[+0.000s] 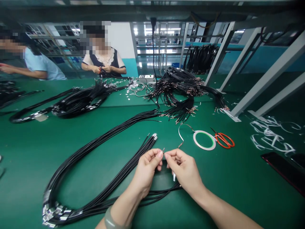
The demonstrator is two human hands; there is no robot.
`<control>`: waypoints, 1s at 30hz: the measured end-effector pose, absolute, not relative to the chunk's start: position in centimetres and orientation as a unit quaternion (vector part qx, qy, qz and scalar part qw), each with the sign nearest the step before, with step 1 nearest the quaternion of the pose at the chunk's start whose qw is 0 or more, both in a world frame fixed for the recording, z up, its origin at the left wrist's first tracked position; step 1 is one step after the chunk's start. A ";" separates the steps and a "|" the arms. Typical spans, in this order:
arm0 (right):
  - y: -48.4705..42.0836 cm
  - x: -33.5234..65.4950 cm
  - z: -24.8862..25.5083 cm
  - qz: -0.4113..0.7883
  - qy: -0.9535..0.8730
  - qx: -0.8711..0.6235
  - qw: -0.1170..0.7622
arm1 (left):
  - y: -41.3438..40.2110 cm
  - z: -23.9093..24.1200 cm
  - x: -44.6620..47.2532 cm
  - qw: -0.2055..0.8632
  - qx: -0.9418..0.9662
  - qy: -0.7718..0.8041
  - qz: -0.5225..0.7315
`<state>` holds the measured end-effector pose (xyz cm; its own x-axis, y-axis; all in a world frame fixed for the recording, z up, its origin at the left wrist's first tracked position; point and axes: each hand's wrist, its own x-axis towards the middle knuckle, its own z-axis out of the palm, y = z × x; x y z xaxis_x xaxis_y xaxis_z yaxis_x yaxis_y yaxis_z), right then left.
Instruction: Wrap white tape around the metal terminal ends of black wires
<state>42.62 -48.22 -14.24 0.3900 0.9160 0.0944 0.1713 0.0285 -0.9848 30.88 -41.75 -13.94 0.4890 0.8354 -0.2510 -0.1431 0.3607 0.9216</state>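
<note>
My left hand point(148, 167) and my right hand point(184, 168) meet above the green table point(238, 184), both pinched on the metal-tipped end of a thin black wire point(163, 149). A small white strip shows under my right palm. Beneath my hands lies a looped bundle of black wires point(100, 178), its terminal ends point(153, 136) pointing up just left of my fingers. A roll of thin tape point(204, 140) with a loose tail lies just beyond my right hand, with orange-handled scissors point(224, 140) beside it.
More black wire bundles point(181, 86) are heaped further back and at left point(78, 101). Two people sit across the table, handling wires. White tape scraps point(271, 136) and a dark phone point(283, 170) lie at right, near slanted metal frame legs point(264, 82).
</note>
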 end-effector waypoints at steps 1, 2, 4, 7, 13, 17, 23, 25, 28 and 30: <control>-48.2 42.6 -14.3 0.332 -0.443 -0.613 0.565 | -41.7 -13.9 30.8 0.739 0.448 0.376 0.334; -48.2 42.7 -14.3 0.333 -0.442 -0.612 0.565 | -41.7 -13.9 30.8 0.745 0.441 0.372 0.334; -48.2 42.7 -14.4 0.333 -0.440 -0.612 0.566 | -41.7 -13.8 30.7 0.749 0.435 0.369 0.337; -48.3 42.7 -14.4 0.332 -0.442 -0.614 0.563 | -41.6 -13.9 30.8 0.734 0.447 0.378 0.346; -48.2 42.8 -14.4 0.356 -0.437 -0.599 0.569 | -41.4 -14.3 30.7 0.732 0.431 0.383 0.363; -48.1 42.9 -14.5 0.351 -0.424 -0.606 0.575 | -41.0 -14.5 30.3 0.726 0.454 0.386 0.345; -48.2 42.7 -14.2 0.359 -0.423 -0.595 0.582 | -40.8 -14.8 30.3 0.663 0.511 0.428 0.341; -48.2 42.7 -14.2 0.361 -0.423 -0.596 0.580 | -41.0 -14.7 30.4 0.669 0.506 0.426 0.338; -48.2 42.8 -14.3 0.356 -0.424 -0.603 0.575 | -41.2 -14.5 30.3 0.679 0.499 0.425 0.331; -48.2 42.9 -14.4 0.355 -0.424 -0.605 0.574 | -41.3 -14.4 30.3 0.684 0.493 0.427 0.327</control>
<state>42.87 -48.18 -14.38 0.3888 0.9195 0.0574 0.1056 0.0174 -0.9943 30.32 -41.30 -14.37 0.4214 0.8682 -0.2619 -0.0271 0.3007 0.9533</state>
